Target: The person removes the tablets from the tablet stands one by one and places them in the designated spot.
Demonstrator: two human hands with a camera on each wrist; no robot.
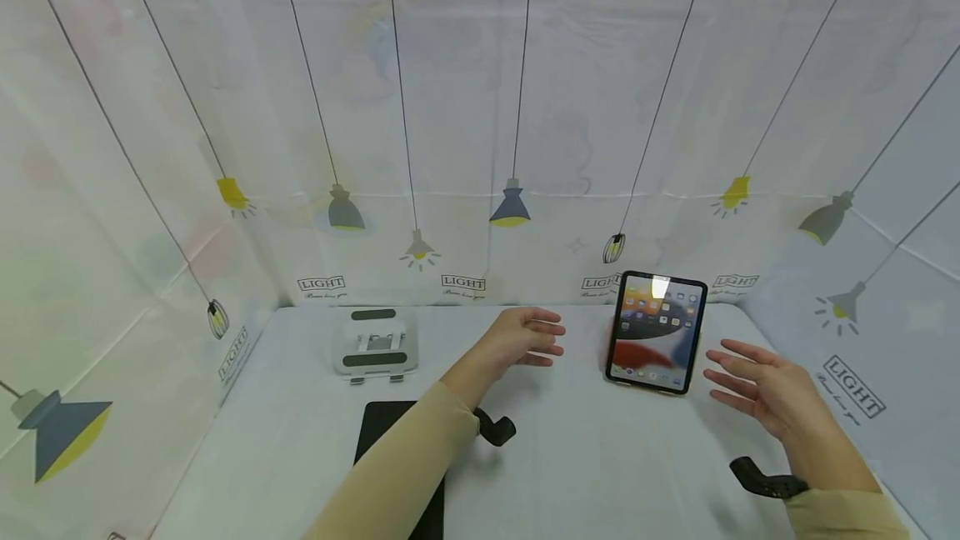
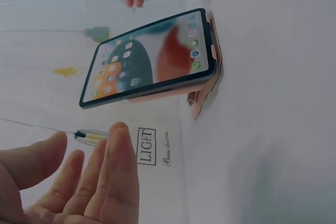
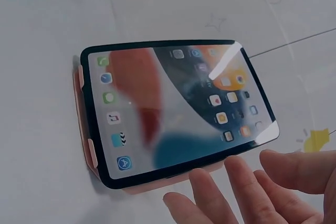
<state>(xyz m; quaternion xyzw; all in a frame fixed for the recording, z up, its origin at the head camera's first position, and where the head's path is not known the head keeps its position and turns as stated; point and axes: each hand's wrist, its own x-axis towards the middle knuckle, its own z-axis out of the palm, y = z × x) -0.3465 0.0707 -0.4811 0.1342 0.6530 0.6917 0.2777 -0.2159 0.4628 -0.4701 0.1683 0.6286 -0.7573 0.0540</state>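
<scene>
Neither grip holds anything from where I'm standing: left grip [image 1: 521, 338] and right grip [image 1: 780, 390] are both loose, fingers apart, one on either side of the tablet [image 1: 656, 332]. The tablet leans back on a pink stand [image 2: 209, 90] towards the right of the white table [image 1: 585, 473], its screen lit and facing the person. The right grip is just beside the tablet's edge, not touching it; the left grip has a wider gap to cross.

If it's the tablet that's to be handled, I'd bring both sides in level and take it by the long edges, keeping the fingertips off the glass so nothing gets tapped. Two small pink lips [image 3: 93, 153] catch the bottom edge, so any lift ought to go upward and clear of them before anything is pulled forward. The stand looks light to me and could well drag or tip; setting its angle would be safer with one grip steadying the base. The grey-white stand [image 1: 378, 344] and the black flat thing [image 1: 382, 423], partly under the left sleeve [image 1: 405, 465], lie well apart from all this.
</scene>
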